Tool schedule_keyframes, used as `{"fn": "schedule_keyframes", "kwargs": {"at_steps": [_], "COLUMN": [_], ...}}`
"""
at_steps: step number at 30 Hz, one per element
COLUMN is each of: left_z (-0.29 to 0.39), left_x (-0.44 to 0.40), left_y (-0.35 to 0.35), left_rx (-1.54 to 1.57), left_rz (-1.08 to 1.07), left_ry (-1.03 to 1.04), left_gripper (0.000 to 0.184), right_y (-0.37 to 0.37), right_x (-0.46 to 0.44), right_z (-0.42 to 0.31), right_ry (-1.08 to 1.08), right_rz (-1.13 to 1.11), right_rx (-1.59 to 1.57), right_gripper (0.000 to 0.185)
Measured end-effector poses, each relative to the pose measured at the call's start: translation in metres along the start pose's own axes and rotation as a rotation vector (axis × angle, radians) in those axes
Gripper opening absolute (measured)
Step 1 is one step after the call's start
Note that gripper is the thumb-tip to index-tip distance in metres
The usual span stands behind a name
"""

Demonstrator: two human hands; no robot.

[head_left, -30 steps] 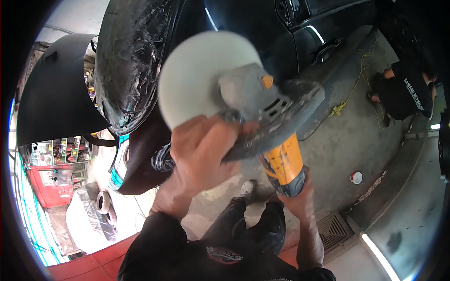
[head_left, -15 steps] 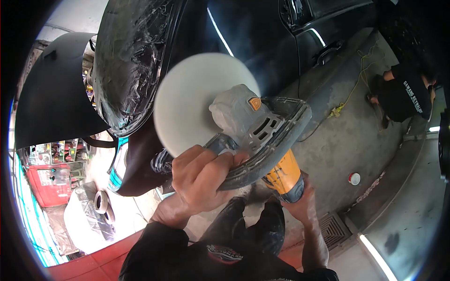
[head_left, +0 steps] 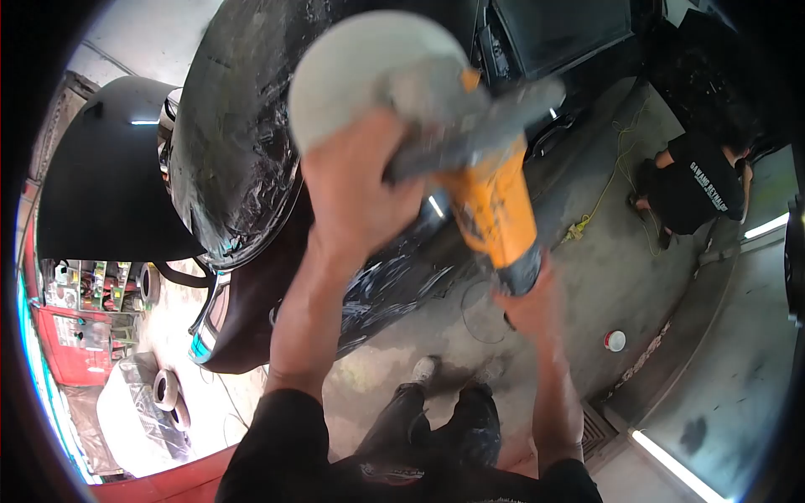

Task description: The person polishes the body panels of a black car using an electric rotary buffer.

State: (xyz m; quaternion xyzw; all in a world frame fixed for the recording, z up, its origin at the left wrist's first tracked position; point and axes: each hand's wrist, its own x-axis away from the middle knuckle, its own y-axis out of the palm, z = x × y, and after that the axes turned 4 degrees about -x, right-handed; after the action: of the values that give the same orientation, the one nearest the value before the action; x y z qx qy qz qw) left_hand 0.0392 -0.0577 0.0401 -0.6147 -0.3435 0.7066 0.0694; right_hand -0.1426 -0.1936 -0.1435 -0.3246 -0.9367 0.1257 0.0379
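Concrete floor (head_left: 369, 377) runs under and around a black car (head_left: 243, 323), with a co-worker (head_left: 696, 184) crouched low over to the right and a yellow cord (head_left: 579, 226) trailing along the ground between. From my remote seat I have the orange polisher (head_left: 495, 210) raised in front of the bodywork: my left hand (head_left: 356, 189) curls around the grey loop handle (head_left: 524, 113) near its head, and my right hand (head_left: 532, 302) wraps the dark rear end. The round white pad (head_left: 335, 84) faces away from me; I can't tell whether it touches the car, and the blur hides whether it spins. My main worry is tilt: should my right hand drop or lift its end, the rim could dig in and leave a swirl. The pad's outline also overlaps the wrinkled covering (head_left: 243, 126), so a sideways drift at full reach might snag a loose fold and jerk the tool. Dwelling on one spot would build heat, I judge. My left hand's fingers sit close to the pad, so a slip there could bring them against it. The dark cable (head_left: 464, 314) looping below my right hand could catch a foot or pull the aim off.
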Motion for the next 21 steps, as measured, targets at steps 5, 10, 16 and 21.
{"fn": "schedule_keyframes", "kwargs": {"at_steps": [5,10,16,21], "left_z": [0.039,0.055,0.022,-0.017], "left_x": [0.095,0.081,-0.041,-0.176], "left_y": [-0.021,-0.001,0.069,0.110], "left_rx": [0.130,0.205,0.214,0.181], "left_rz": [-0.251,-0.342,-0.127,0.029], "left_ry": [-0.041,-0.027,0.067,0.067], "left_gripper": [0.018,0.023,0.024,0.020], "right_y": [-0.001,-0.022,-0.038,-0.079], "right_x": [0.081,0.083,-0.012,-0.126], "right_z": [0.073,0.072,0.050,-0.071], "right_ry": [0.177,0.251,-0.050,0.001], "right_rz": [-0.194,-0.266,0.122,0.116], "right_rx": [0.001,-0.109,-0.019,-0.128], "right_gripper": [0.082,0.094,0.083,0.073]}}
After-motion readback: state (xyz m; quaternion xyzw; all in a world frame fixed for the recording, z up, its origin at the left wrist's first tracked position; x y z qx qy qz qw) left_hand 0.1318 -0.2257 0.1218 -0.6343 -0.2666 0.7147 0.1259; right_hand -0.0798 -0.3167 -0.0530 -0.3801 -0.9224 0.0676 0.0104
